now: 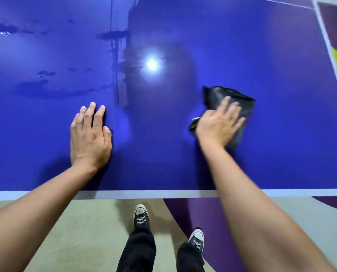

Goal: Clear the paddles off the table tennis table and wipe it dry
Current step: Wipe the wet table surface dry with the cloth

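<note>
The blue table tennis table (183,163) fills most of the view, its white edge line running along the near side. My right hand (216,124) presses flat on a folded black cloth (242,110) lying on the table right of centre, fingers spread and straight. My left hand (90,136) rests flat on the bare table surface to the left, fingers straight. Water patches (46,89) lie on the table beyond my left hand, with more streaks (112,34) farther back. No paddles are in view.
The table's right edge (328,48) runs diagonally at the upper right, with a purple and yellow floor beyond it. My two feet in dark sneakers (142,214) stand on the green and purple floor just below the near edge. A lamp's glare (151,64) reflects mid-table.
</note>
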Demonstrator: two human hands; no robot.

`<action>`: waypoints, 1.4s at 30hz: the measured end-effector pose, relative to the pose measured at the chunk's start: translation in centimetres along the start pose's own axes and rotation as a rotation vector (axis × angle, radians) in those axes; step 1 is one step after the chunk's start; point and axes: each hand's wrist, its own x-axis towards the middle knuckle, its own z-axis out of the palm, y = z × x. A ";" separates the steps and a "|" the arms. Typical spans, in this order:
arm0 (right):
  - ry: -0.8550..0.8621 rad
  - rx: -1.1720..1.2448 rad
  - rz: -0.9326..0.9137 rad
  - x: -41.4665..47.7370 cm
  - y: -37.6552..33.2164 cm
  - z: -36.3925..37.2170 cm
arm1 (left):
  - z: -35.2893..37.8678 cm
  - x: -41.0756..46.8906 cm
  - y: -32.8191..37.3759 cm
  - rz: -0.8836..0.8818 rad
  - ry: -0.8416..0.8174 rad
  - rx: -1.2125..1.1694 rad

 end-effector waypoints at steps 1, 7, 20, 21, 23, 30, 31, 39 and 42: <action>-0.022 -0.010 -0.123 -2.6 -2.9 0.6 | 0.1 -0.1 0.0 -0.001 0.001 -0.006; -0.277 0.039 -0.870 -11.5 -13.7 2.2 | 0.1 0.1 0.1 0.001 0.035 -0.019; -0.042 -0.008 0.049 13.9 4.4 -0.5 | -0.5 8.0 1.9 0.036 0.065 -0.017; -0.022 0.001 0.138 14.3 2.9 0.0 | -0.4 9.0 1.7 0.033 0.067 -0.009; 0.006 0.015 0.171 13.3 -1.3 1.0 | -0.1 10.4 1.3 0.017 0.055 -0.004; -0.238 0.066 -0.795 2.7 -18.0 5.2 | 0.8 11.8 1.2 0.008 0.057 0.020; -0.284 0.072 -0.891 3.6 -17.9 5.3 | 0.7 12.1 1.3 0.013 0.076 0.025; -0.173 -0.020 -0.458 22.5 -8.7 4.5 | 0.4 19.4 0.6 0.019 0.129 0.016; -0.112 -0.014 -0.123 28.5 -6.7 3.7 | 0.9 21.5 -0.5 -0.014 0.067 0.020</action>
